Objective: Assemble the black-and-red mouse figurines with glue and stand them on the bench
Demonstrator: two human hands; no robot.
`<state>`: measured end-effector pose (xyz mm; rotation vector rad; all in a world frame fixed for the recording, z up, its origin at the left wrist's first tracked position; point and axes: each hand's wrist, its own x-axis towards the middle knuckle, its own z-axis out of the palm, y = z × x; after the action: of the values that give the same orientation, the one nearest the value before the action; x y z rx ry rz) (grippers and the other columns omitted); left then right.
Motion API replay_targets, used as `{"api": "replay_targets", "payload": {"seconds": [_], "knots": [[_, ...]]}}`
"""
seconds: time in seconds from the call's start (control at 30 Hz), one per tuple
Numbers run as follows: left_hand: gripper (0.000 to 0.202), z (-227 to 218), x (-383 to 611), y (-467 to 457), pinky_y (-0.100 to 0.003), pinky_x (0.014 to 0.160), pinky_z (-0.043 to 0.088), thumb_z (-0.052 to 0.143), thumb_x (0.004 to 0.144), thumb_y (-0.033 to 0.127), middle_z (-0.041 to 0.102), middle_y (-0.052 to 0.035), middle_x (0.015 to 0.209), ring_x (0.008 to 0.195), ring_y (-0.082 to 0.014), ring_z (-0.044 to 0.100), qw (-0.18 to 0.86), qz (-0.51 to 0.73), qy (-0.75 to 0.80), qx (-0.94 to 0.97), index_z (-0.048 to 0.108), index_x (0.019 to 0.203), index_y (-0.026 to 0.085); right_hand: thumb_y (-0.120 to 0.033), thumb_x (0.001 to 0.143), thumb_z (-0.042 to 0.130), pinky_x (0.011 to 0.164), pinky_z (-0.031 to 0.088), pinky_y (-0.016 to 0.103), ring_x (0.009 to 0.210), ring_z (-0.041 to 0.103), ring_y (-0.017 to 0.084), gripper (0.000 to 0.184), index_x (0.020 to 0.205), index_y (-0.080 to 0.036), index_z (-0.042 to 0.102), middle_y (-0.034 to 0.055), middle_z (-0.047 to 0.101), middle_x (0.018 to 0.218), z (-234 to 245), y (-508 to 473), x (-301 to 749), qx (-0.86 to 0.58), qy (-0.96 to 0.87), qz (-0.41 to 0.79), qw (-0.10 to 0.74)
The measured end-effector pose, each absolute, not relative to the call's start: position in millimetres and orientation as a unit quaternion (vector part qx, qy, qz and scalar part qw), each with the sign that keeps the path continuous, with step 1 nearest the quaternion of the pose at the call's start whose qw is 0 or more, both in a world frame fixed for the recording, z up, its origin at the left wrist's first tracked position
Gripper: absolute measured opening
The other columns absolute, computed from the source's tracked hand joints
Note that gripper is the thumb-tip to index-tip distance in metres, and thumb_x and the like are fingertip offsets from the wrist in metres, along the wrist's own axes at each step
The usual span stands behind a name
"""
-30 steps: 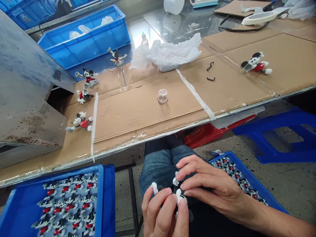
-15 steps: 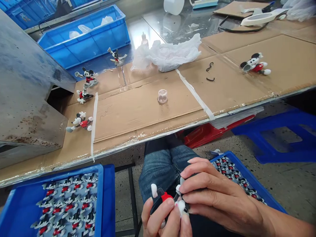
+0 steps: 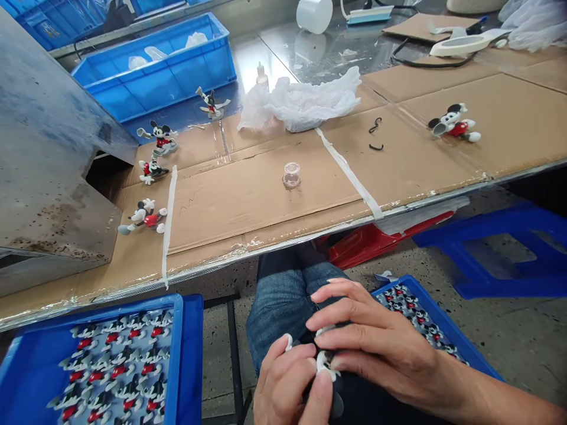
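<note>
Over my lap, a small Mickey Mouse figurine (image 3: pixel 324 365) is gripped between both hands. Its white and dark parts show between the fingers; most of the body is covered. My left hand (image 3: pixel 290 383) wraps round it from below, thumb pressed near the white head. My right hand (image 3: pixel 370 336) pinches a white part on its upper side, thumb and fingertips closed. On the cardboard beyond, a small clear plastic cup (image 3: pixel 292 175) sits in the middle. To the left are several loose figurines, among them a lying one (image 3: pixel 147 216) and a standing one (image 3: pixel 162 138).
A blue tray (image 3: pixel 177 354) of figurines stands at lower left, another blue tray (image 3: pixel 481 367) behind my right arm. On the table are a crumpled white bag (image 3: pixel 319 100), a blue crate (image 3: pixel 159 77), black strips (image 3: pixel 375 146) and a lying figurine (image 3: pixel 455 123). A metal box (image 3: pixel 48 147) borders the left.
The figurine has turned in my hands, and its red shorts are now hidden. My left fingers have closed further over it; my right hand has shifted slightly left.
</note>
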<state>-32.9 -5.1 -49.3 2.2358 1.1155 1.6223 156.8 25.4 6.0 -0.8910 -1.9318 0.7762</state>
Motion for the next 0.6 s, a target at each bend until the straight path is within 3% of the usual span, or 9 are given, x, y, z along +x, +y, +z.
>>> {"api": "replay_targets", "payload": {"seconds": [0.1,0.2,0.27,0.4,0.6], "knots": [[0.023,-45.1,-31.7,-0.4,-0.033,0.085,0.059,0.072,0.081,0.011,0.072,-0.0023,0.089,0.083,-0.0172,0.072,0.265,0.546,0.403,0.685,0.07,0.101,0.021,-0.017,0.099,0.058,0.097,0.047,0.032,0.103,0.063,0.019,0.017,0.108,-0.019,0.071,0.0065,0.071,0.104,4.9,30.3,158.2,-0.404,-0.687,0.436,0.417],[0.023,-37.7,-28.6,0.7,-0.019,0.066,0.052,0.088,0.066,0.027,0.07,0.0008,0.083,0.073,-0.0125,0.065,0.557,0.497,0.486,0.454,0.075,0.084,0.023,-0.025,0.095,0.063,0.075,0.049,0.024,0.085,0.065,0.016,0.017,0.091,-0.016,0.077,0.0052,0.071,0.092,6.0,37.4,159.0,-0.476,-0.567,0.586,0.329],[0.029,-33.2,-27.1,0.3,-0.016,0.057,0.046,0.094,0.053,0.029,0.067,0.0023,0.078,0.065,-0.0093,0.059,0.657,0.447,0.508,0.332,0.076,0.074,0.022,-0.032,0.091,0.067,0.064,0.046,0.022,0.073,0.062,0.014,0.023,0.083,-0.013,0.077,0.0048,0.07,0.082,7.5,41.8,158.5,-0.492,-0.5,0.661,0.266],[0.028,-28.2,-26.6,-0.6,-0.016,0.056,0.045,0.094,0.049,0.023,0.063,0.0033,0.071,0.06,-0.0083,0.055,0.691,0.421,0.523,0.27,0.076,0.07,0.02,-0.041,0.08,0.076,0.056,0.04,0.02,0.062,0.055,0.012,0.03,0.076,-0.011,0.076,0.003,0.067,0.068,8.7,45.4,156.8,-0.493,-0.425,0.725,0.223],[0.029,-29.5,-28.2,-0.8,-0.017,0.056,0.048,0.094,0.049,0.024,0.063,0.0034,0.07,0.059,-0.0088,0.056,0.71,0.405,0.52,0.248,0.077,0.073,0.019,-0.042,0.071,0.08,0.054,0.04,0.021,0.06,0.055,0.012,0.032,0.07,-0.012,0.072,0.0027,0.066,0.064,2.7,41.8,157.4,-0.491,-0.383,0.755,0.206]]}}
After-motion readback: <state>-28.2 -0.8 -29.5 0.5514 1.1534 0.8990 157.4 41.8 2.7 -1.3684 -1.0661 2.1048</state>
